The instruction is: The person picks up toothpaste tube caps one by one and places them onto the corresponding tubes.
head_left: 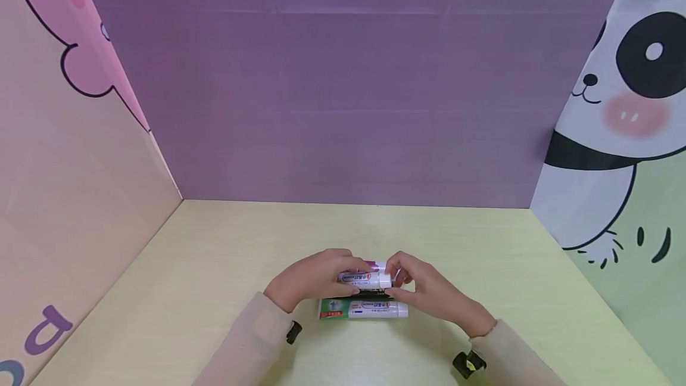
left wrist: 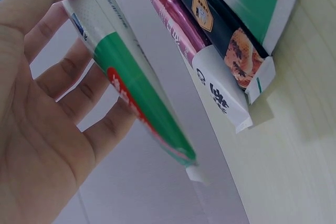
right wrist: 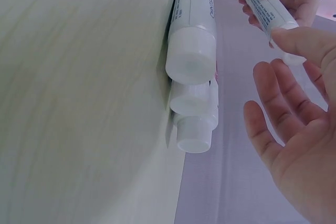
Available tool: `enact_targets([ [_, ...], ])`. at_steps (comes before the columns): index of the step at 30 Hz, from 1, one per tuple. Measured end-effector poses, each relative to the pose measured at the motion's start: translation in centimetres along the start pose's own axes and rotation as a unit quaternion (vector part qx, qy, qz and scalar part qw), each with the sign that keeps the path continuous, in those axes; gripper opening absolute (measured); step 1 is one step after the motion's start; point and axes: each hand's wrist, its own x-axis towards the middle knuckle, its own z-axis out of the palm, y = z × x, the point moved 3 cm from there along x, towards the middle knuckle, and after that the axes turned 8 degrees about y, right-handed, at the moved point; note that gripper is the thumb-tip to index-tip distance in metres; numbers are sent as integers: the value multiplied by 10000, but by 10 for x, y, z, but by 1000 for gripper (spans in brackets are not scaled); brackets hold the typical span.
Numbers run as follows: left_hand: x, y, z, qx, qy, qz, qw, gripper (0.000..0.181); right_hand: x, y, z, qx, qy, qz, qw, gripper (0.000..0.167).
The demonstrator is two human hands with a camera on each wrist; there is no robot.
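A white and green toothpaste tube (head_left: 370, 280) is held up above the table. My left hand (head_left: 316, 279) grips its body between thumb and fingers. At the white cap end, the thumb and a fingertip of my right hand (head_left: 434, 293) pinch the tube; the other fingers are spread apart in the right wrist view. Below lie three more tubes side by side: a green and white toothpaste tube (head_left: 375, 310) nearest me, a black tube (left wrist: 220, 30) in the middle, and a purple and white tube (left wrist: 176, 19) farthest away. Their white caps (right wrist: 191, 59) point right.
The pale wooden table (head_left: 225, 255) meets a purple back panel (head_left: 343, 106). A pink side panel (head_left: 80, 165) with a cartoon stands at the left, and a panda-printed panel (head_left: 600, 195) at the right. Dark straps (head_left: 469, 364) show by the sleeves.
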Motion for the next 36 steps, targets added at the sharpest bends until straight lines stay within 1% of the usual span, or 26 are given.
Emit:
enact_targets([
  [7,-1,0,0,-20,-16,-31,10000,35,0,3,0,-7,-92,195,9998,27],
  [14,-1,1,0,-25,-3,-41,10000,36,0,5,2,12,-164,232,9996,18],
  [18,-1,2,-1,-58,11,-7,10000,36,-1,7,3,-64,-231,331,9992,17],
  [22,-1,2,-1,-11,30,79,10000,35,0,8,5,-91,-345,408,9985,16],
  [27,-1,3,0,74,71,206,9997,34,1,8,6,-206,-392,428,9981,22],
  [31,-1,3,0,101,91,296,9995,34,1,7,7,-397,-420,407,9975,24],
  [36,-1,3,0,151,132,425,9989,34,1,6,8,-577,-463,326,9967,23],
])
